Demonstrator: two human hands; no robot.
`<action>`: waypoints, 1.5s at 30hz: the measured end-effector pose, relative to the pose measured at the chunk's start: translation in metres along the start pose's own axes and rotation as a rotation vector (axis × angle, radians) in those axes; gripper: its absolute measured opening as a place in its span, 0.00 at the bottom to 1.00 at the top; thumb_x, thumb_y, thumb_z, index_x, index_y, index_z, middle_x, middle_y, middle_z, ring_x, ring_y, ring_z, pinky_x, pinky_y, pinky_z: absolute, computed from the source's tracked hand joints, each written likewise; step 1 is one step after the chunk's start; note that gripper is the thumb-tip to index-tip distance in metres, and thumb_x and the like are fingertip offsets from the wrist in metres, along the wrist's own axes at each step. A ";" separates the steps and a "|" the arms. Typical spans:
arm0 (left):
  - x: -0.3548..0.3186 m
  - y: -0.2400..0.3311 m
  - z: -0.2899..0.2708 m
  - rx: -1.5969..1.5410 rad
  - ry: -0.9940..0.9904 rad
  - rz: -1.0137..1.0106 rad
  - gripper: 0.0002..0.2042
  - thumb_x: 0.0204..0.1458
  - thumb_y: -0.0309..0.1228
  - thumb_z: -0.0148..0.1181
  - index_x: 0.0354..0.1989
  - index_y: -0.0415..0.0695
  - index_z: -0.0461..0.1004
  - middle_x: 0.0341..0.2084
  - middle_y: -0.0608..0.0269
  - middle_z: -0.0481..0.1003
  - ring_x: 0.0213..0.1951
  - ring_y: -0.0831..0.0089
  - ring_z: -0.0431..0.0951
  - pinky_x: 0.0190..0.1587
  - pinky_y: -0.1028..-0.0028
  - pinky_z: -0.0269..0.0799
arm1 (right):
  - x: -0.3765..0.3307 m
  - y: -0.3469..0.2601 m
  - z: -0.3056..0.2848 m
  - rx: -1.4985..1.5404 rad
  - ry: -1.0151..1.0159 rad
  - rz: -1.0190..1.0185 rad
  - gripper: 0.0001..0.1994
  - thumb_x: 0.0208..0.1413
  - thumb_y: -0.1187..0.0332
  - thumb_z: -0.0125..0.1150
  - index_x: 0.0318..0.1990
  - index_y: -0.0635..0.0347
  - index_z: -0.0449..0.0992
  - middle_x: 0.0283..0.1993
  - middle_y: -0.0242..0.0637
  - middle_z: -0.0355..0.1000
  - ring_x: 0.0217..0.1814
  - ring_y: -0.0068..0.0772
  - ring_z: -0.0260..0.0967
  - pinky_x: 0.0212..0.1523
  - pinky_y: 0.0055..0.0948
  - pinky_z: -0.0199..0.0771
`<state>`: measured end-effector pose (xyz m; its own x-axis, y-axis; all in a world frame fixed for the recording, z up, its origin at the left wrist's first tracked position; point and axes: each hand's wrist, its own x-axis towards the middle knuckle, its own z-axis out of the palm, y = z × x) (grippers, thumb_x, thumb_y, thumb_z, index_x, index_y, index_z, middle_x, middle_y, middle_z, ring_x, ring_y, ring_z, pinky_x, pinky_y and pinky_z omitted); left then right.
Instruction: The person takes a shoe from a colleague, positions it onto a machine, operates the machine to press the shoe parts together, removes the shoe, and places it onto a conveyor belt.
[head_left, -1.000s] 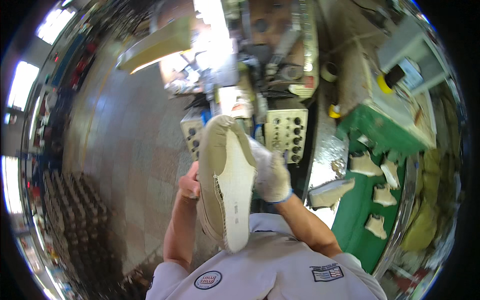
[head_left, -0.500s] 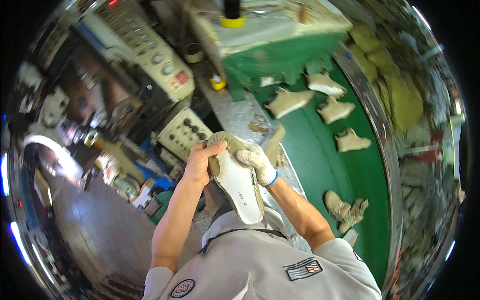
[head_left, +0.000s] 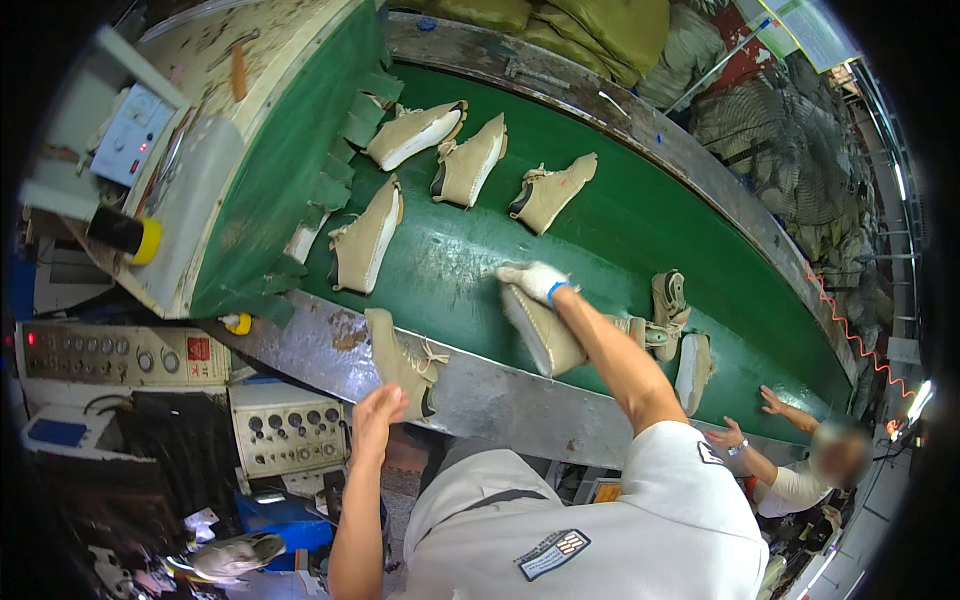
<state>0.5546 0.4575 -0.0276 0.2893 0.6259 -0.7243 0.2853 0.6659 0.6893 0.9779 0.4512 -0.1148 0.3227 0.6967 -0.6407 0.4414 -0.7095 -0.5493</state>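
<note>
My right hand, in a white glove, grips a tan boot with a white sole lying on the green conveyor belt. Bare and with its fingers apart, my left hand hovers just below another tan boot that rests on the belt's metal front edge; it holds nothing. Several more tan boots lie on the belt, one to the left and others farther back.
A green machine housing with hanging flaps stands at the belt's left end. Control panels with knobs sit below it. Another person stands at the lower right near two boots. Olive sacks lie behind the belt.
My view swung from the control panels to the belt. The boot I held up in both hands now lies on the belt under my right hand; my left hand has let go.
</note>
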 end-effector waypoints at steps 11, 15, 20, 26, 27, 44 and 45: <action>-0.020 -0.033 -0.010 -0.045 0.111 -0.177 0.19 0.64 0.39 0.59 0.52 0.33 0.77 0.41 0.51 0.82 0.41 0.66 0.84 0.44 0.72 0.78 | 0.234 0.100 -0.058 1.090 0.730 0.100 0.28 0.50 0.67 0.75 0.58 0.65 0.75 0.52 0.43 0.78 0.47 0.42 0.78 0.53 0.42 0.79; -0.050 -0.038 -0.015 -0.081 0.154 -0.158 0.18 0.65 0.40 0.58 0.50 0.35 0.79 0.41 0.55 0.83 0.42 0.71 0.84 0.44 0.74 0.77 | 0.223 0.093 -0.049 1.372 0.543 -0.017 0.29 0.53 0.71 0.72 0.63 0.59 0.71 0.59 0.36 0.75 0.57 0.43 0.73 0.60 0.45 0.74; -0.073 -0.042 -0.038 -0.183 0.195 0.065 0.15 0.65 0.39 0.58 0.45 0.36 0.79 0.33 0.64 0.80 0.35 0.79 0.77 0.39 0.76 0.74 | 0.051 -0.005 0.030 1.623 -0.542 -0.337 0.27 0.65 0.57 0.59 0.69 0.51 0.63 0.68 0.39 0.66 0.65 0.52 0.66 0.62 0.58 0.70; -0.126 -0.002 -0.086 -0.299 0.323 0.342 0.18 0.65 0.38 0.60 0.54 0.35 0.75 0.41 0.62 0.79 0.42 0.76 0.79 0.45 0.74 0.74 | -0.113 -0.136 0.164 1.295 -0.543 -0.338 0.26 0.69 0.52 0.48 0.66 0.60 0.64 0.61 0.43 0.68 0.57 0.38 0.67 0.62 0.41 0.70; -0.142 0.000 -0.102 -0.314 0.339 0.376 0.20 0.65 0.39 0.59 0.58 0.36 0.73 0.47 0.60 0.80 0.46 0.74 0.80 0.48 0.73 0.75 | -0.145 -0.164 0.180 1.243 -0.701 -0.352 0.25 0.69 0.53 0.48 0.65 0.61 0.65 0.59 0.44 0.69 0.56 0.39 0.68 0.61 0.41 0.71; -0.326 -0.160 -0.342 -0.950 1.079 0.554 0.16 0.52 0.23 0.67 0.49 0.32 0.79 0.41 0.57 0.82 0.40 0.69 0.84 0.43 0.72 0.82 | -0.352 -0.385 0.493 0.633 -1.233 -0.201 0.25 0.66 0.64 0.61 0.67 0.64 0.67 0.57 0.37 0.75 0.53 0.25 0.74 0.52 0.26 0.76; -0.330 -0.163 -0.349 -0.958 1.109 0.578 0.16 0.51 0.22 0.67 0.49 0.32 0.78 0.42 0.55 0.82 0.40 0.68 0.84 0.44 0.71 0.82 | -0.364 -0.394 0.499 0.640 -1.250 -0.197 0.27 0.65 0.64 0.61 0.69 0.63 0.65 0.61 0.37 0.72 0.56 0.26 0.73 0.55 0.26 0.75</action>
<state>0.0938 0.2836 0.0941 -0.7601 0.5642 -0.3225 -0.4083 -0.0285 0.9124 0.2691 0.4245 0.0674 -0.7896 0.4767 -0.3863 -0.1667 -0.7725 -0.6127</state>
